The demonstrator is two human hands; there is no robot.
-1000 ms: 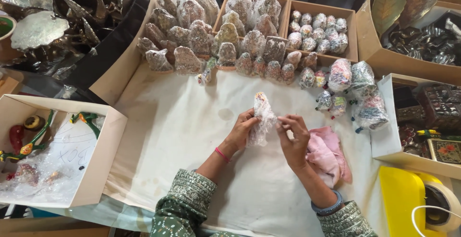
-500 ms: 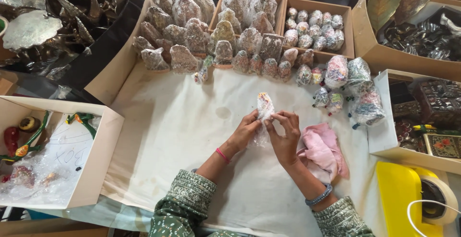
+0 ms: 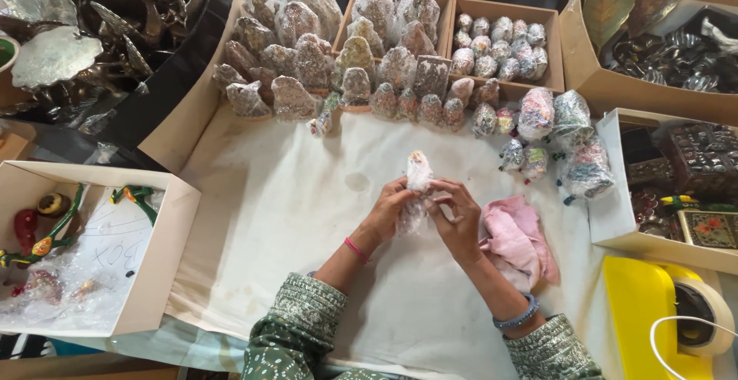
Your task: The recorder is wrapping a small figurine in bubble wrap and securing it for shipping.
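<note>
Holding a small plastic-wrapped figurine [image 3: 417,176] upright between both hands above the white cloth [image 3: 292,218] on the counter. Left hand [image 3: 390,209] fingers closed on its left side; right hand [image 3: 455,215] fingers closed on the wrap's lower right. Pink cloth [image 3: 516,240] just beside right hand. Wrapped figurines [image 3: 361,80] in rows beyond.

hands [image 3: 427,207] mid-counter [image 3: 292,218], both on wrapped figure [image 3: 417,172] | cloth [image 3: 515,234] just right of them | wrapped pieces [image 3: 361,72] in rows behind, some in boxes [image 3: 503,7] | open box [image 3: 165,272] far left | tape roll [image 3: 703,315] at right corner
</note>
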